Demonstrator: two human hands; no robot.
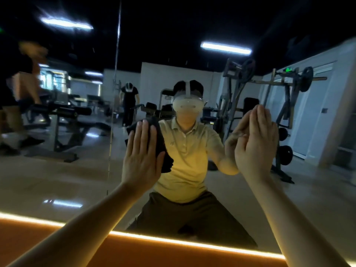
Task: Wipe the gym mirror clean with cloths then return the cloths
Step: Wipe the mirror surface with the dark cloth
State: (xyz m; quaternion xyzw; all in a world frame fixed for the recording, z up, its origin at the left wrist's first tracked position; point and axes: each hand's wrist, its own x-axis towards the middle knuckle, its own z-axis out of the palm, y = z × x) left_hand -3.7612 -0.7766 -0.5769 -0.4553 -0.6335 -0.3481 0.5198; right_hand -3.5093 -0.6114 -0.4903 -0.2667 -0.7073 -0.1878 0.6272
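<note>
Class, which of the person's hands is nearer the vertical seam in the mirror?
Left. The left hand presses a dark cloth just right of the seam; the right hand is much farther right.

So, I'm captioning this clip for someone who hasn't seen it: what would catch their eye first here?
Two raised hands on the mirror dominate the centre. The left hand presses a dark cloth flat on the glass, and the right hand lies open against it with no cloth showing. Between them is the person's reflection, and a glowing orange light strip runs along the mirror's bottom edge.
</note>
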